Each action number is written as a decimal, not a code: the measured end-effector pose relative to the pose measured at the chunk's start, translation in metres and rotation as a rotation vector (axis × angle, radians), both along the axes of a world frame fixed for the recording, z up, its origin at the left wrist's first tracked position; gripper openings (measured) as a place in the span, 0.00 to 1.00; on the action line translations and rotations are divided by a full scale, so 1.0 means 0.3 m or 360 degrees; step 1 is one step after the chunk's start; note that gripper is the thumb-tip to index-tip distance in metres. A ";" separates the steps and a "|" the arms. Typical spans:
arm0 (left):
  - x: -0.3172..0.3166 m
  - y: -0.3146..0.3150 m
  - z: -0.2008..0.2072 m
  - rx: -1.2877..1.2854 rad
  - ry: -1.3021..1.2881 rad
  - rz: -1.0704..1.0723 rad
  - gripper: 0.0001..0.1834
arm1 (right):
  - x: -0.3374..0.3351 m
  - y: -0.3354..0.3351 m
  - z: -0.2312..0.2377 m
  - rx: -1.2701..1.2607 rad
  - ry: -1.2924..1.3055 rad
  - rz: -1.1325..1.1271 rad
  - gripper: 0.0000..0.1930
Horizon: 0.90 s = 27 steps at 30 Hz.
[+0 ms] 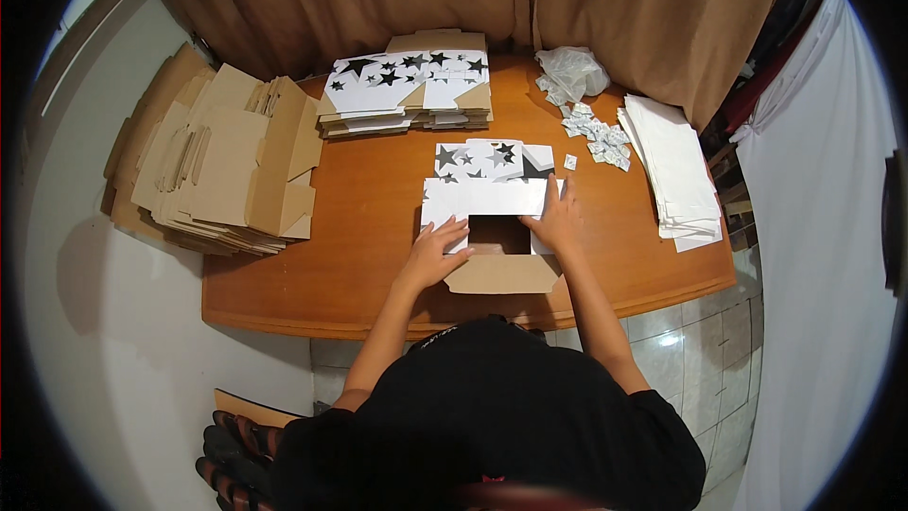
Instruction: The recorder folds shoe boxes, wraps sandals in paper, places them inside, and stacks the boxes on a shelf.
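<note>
In front of me on the table a cardboard box [445, 195] stands partly folded, white outside with black and grey stars on its far part. Its near side gapes, showing a dark inside, and a plain brown flap [503, 274] sticks out toward me. My left hand [437, 251] rests on the left of the opening, fingers stretched out over the white panel. On the right side lies my right hand [560, 220], fingers spread, its thumb by the opening's edge. Just past the right fingertips is a small white packet [570, 162].
Flattened brown cardboard [222, 166] is piled at the left. A stack of star-printed cardboard [378, 85] lies at the back. Several small packets [605, 137] spill near a clear plastic bag [577, 71]. White sheets [670, 166] lie along the right edge of the wooden table [369, 218].
</note>
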<state>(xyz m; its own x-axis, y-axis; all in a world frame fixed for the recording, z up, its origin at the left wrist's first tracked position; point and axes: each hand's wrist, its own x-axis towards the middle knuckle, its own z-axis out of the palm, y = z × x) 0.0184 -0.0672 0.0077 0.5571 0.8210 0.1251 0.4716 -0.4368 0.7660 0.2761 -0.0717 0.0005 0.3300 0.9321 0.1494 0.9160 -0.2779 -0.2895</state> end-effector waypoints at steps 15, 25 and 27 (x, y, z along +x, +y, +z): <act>-0.024 -0.021 0.026 -0.0122 0.0436 -0.0273 0.40 | 0.014 -0.002 0.030 -0.0065 0.0076 0.0099 0.50; -0.045 0.058 0.044 -0.0536 0.0316 0.0016 0.21 | 0.126 0.035 -0.070 0.0214 0.0901 0.0248 0.36; -0.022 0.075 -0.020 -0.0439 0.0318 0.0096 0.21 | 0.157 0.043 -0.104 0.0275 0.1072 0.0310 0.36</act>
